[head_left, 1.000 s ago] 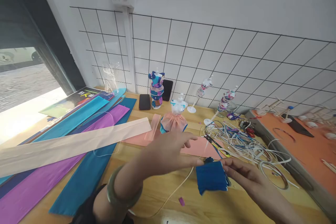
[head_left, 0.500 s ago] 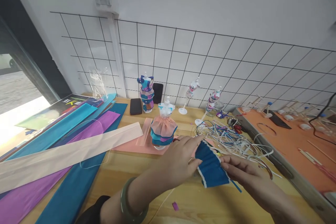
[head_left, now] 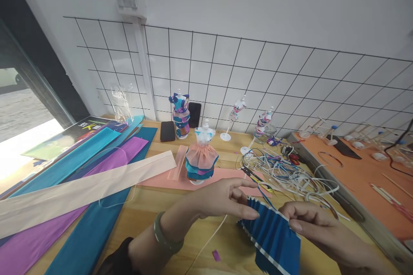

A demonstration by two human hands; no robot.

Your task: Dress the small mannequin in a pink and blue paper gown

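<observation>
Head view: the right hand pinches the upper right corner of a pleated blue cloth between thumb and finger, its other fingers curled and partly out of sight. The cloth hangs tilted above the table, its bottom cut off by the lower edge. At its upper left, the left hand has its thumb in front of the pleats and its index finger apart from the thumb; I cannot tell whether the other fingers grip the cloth. A blue cord runs up from the top edge, but where it joins is hard to make out. The left hand hides part of a peach strip, with snips lying on it. A pale cord emerges below that hand and leaves the frame. One phone is half hidden behind a clothed figure; single strands in the cord tangle are indistinct.
</observation>
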